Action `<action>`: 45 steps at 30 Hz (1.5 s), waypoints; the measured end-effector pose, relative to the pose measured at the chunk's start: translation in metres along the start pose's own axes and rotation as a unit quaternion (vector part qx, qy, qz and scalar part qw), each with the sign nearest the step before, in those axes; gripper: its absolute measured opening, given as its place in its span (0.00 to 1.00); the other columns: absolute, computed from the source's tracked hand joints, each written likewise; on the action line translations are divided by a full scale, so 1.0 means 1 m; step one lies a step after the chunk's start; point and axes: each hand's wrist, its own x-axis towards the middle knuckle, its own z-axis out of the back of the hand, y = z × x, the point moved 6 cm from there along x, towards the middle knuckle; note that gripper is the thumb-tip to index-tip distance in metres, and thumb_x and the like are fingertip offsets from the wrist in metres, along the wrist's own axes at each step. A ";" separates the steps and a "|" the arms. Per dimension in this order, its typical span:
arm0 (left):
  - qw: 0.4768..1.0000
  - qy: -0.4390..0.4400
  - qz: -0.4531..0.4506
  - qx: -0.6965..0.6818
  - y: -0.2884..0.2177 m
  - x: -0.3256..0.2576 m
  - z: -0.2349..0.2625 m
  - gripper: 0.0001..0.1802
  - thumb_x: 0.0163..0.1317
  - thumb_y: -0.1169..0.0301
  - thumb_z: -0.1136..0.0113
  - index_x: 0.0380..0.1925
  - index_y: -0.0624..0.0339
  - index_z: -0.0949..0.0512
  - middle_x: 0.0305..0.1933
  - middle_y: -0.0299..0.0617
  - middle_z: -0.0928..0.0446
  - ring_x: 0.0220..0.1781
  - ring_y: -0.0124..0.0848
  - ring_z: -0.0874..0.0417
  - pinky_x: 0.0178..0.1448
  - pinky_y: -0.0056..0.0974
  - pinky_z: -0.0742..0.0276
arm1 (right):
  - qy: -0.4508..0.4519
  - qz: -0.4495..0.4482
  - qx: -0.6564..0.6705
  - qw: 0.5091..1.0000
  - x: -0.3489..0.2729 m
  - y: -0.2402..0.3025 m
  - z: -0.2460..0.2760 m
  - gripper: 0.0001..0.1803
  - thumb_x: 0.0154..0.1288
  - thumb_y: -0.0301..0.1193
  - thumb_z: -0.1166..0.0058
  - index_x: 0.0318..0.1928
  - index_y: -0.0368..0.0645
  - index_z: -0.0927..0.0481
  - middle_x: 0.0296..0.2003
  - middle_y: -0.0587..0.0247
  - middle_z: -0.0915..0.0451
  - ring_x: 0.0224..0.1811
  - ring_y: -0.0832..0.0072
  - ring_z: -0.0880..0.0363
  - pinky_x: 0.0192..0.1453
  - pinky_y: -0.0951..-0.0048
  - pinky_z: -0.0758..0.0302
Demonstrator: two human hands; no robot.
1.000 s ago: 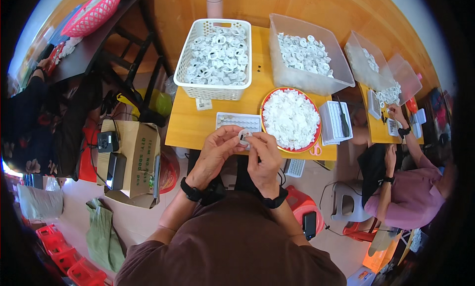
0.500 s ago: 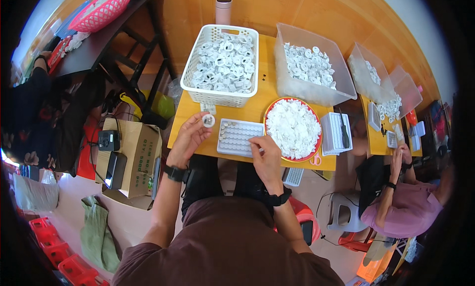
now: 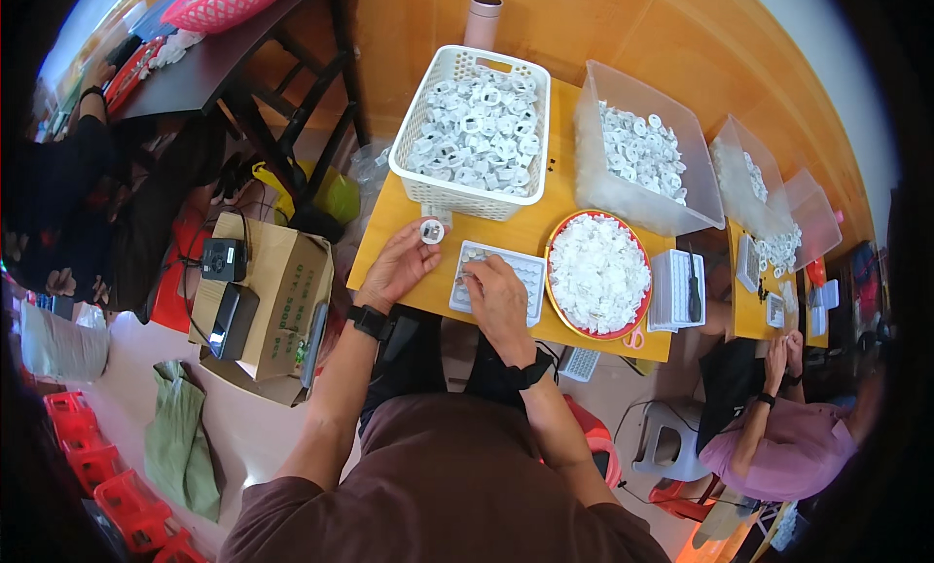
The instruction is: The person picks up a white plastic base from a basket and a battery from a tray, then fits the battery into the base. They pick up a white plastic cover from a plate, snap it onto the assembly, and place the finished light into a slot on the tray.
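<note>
My left hand (image 3: pixel 401 267) is closed on a round white plastic part (image 3: pixel 431 231) with a dark slot in its middle, held up between thumb and fingertips near the table's front edge. My right hand (image 3: pixel 500 302) reaches over a shallow white compartment tray (image 3: pixel 533 273), thumb and fingers pinched together at its left side. Whatever those fingers hold, if anything, is hidden. A few small round metallic discs (image 3: pixel 473 255) lie in the tray beside the fingertips. Behind the tray stands a white perforated basket (image 3: pixel 457 195) heaped with similar round white parts.
A red-and-yellow round dish (image 3: pixel 549 279) of small white pieces sits right of the tray. Beyond it are a translucent bin (image 3: pixel 647 205), stacked white trays (image 3: pixel 670 289), a screwdriver (image 3: pixel 694 298) and pink scissors (image 3: pixel 633 339). A cardboard box (image 3: pixel 282 305) stands left; a co-worker (image 3: pixel 773 451) sits right.
My right hand has moved left across the tray to the side with the discs. The left hand keeps its hold on the round white part. The whole view has shifted slightly.
</note>
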 end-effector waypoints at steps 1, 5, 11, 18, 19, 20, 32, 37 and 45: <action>1.000 0.003 0.001 0.002 0.001 0.000 0.000 0.19 0.64 0.68 0.49 0.54 0.61 0.34 0.52 0.47 0.28 0.41 0.27 0.22 0.48 0.32 0.26 | 0.003 0.002 0.002 1.000 0.000 0.000 -0.001 0.04 0.53 0.22 0.47 0.32 0.38 0.23 0.29 0.55 0.28 0.35 0.57 0.27 0.37 0.63 0.30; 1.000 0.000 0.012 0.015 0.003 0.000 0.001 0.19 0.63 0.70 0.49 0.53 0.62 0.33 0.50 0.45 0.26 0.41 0.27 0.22 0.49 0.33 0.25 | 0.009 0.004 -0.006 1.000 0.001 -0.001 -0.003 0.02 0.53 0.22 0.48 0.29 0.38 0.25 0.29 0.55 0.28 0.35 0.57 0.27 0.37 0.62 0.30; 0.998 0.012 0.009 0.061 0.007 -0.002 0.004 0.18 0.62 0.71 0.48 0.52 0.63 0.32 0.51 0.49 0.27 0.42 0.27 0.22 0.51 0.33 0.25 | -0.021 -0.025 0.060 0.998 0.005 -0.007 0.007 0.04 0.52 0.19 0.47 0.30 0.36 0.24 0.26 0.55 0.27 0.28 0.62 0.25 0.31 0.68 0.29; 0.998 0.006 0.015 0.065 0.006 -0.004 -0.002 0.17 0.61 0.72 0.47 0.51 0.63 0.31 0.50 0.45 0.27 0.46 0.27 0.23 0.52 0.32 0.26 | -0.043 0.006 0.092 0.995 0.030 0.014 0.011 0.05 0.52 0.18 0.47 0.32 0.36 0.24 0.26 0.54 0.26 0.26 0.63 0.26 0.30 0.69 0.30; 0.998 0.007 0.013 0.064 0.007 -0.003 -0.002 0.17 0.61 0.73 0.47 0.51 0.63 0.31 0.49 0.43 0.26 0.46 0.27 0.23 0.53 0.33 0.26 | -0.039 0.018 0.083 0.996 0.032 0.017 0.006 0.05 0.53 0.18 0.49 0.32 0.37 0.24 0.27 0.53 0.28 0.28 0.58 0.27 0.31 0.65 0.30; 0.998 0.007 0.011 0.063 0.008 -0.002 -0.001 0.17 0.61 0.73 0.47 0.51 0.62 0.30 0.49 0.42 0.26 0.47 0.28 0.23 0.54 0.33 0.27 | -0.038 0.020 0.084 0.996 0.034 0.018 0.001 0.05 0.53 0.18 0.49 0.32 0.37 0.24 0.27 0.53 0.28 0.28 0.58 0.27 0.31 0.65 0.30; 0.997 0.032 0.009 0.065 0.007 -0.006 -0.002 0.15 0.61 0.73 0.46 0.48 0.62 0.28 0.46 0.38 0.26 0.47 0.25 0.24 0.52 0.32 0.26 | -0.060 0.106 -0.010 0.993 0.034 0.036 -0.018 0.09 0.49 0.18 0.50 0.34 0.37 0.25 0.29 0.54 0.30 0.33 0.57 0.28 0.33 0.62 0.30; 0.997 0.031 0.014 0.071 0.008 -0.005 -0.001 0.15 0.61 0.72 0.46 0.48 0.61 0.28 0.45 0.38 0.25 0.47 0.27 0.24 0.53 0.34 0.27 | -0.063 0.074 0.029 0.995 0.032 0.029 -0.017 0.05 0.50 0.18 0.48 0.31 0.35 0.24 0.28 0.53 0.28 0.31 0.57 0.26 0.32 0.64 0.30; 0.997 0.034 0.013 0.075 0.008 -0.005 -0.003 0.15 0.62 0.73 0.47 0.49 0.62 0.30 0.46 0.39 0.26 0.46 0.27 0.23 0.52 0.33 0.25 | -0.025 -0.009 0.104 0.994 0.038 0.012 -0.015 0.05 0.49 0.17 0.45 0.29 0.35 0.23 0.26 0.56 0.26 0.26 0.64 0.25 0.29 0.70 0.29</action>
